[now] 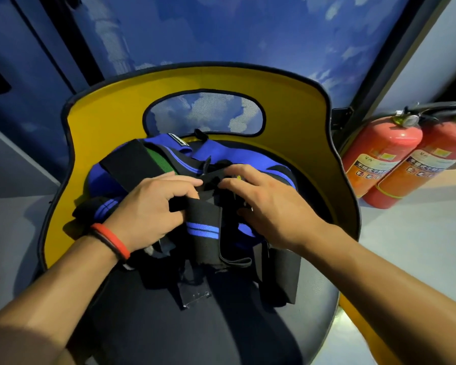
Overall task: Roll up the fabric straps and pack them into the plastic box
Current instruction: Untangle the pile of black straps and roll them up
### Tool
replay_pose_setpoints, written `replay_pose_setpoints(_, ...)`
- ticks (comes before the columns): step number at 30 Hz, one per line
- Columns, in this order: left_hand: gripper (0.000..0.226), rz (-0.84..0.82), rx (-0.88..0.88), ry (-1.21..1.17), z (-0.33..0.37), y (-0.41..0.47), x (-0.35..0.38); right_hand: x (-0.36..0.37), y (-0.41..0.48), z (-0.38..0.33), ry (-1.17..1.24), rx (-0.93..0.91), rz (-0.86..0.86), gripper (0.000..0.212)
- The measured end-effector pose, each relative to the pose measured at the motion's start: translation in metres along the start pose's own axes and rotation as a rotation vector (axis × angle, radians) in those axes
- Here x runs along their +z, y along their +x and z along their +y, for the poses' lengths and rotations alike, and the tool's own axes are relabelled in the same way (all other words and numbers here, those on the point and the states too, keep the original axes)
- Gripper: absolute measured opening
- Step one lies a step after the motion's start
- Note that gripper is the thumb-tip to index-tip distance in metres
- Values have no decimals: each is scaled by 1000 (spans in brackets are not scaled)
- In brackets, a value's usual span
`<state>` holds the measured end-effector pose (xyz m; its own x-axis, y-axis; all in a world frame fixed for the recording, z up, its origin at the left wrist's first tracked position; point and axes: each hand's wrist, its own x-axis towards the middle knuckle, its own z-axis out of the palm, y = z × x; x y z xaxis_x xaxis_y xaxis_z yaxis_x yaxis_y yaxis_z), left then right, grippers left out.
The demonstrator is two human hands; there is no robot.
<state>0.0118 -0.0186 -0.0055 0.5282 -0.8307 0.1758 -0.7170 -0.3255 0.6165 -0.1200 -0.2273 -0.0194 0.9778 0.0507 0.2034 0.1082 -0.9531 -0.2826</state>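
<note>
Early yet: my left grip (153, 206) is pinching the blue-striped black strap (203, 219) atop the strap pile (142, 160) on the chair seat (317, 299); right grip (269, 201) is curling into it, hold unclear. Nothing rolled; box not showing.

Far fire extinguisher (440, 154) cut off at right edge, labels (374, 167) unreadable, straps (203, 229) partly hidden beneath hands (148, 209) (271, 204)
</note>
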Motion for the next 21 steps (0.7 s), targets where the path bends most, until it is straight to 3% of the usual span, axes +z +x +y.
replay_pose_setpoints(3,45,59,-40,59,-8,-4,-13,-5,-2,4,-22,71,89,29)
replay_pose_setpoints(6,32,145,-101,177,-16,-8,-27,-15,-8,17,44,110,134,17)
replay_pose_setpoints(10,31,253,-180,417,-30,-8,-47,-22,-14,33,173,210,214,21)
replay_pose_setpoints(17,24,420,-339,599,-40,-14,-67,-32,-17,34,248,383,368,44)
replay_pose_setpoints(21,26,364,-321,652,-47,-12,-63,-37,-12,25,347,410,368,27)
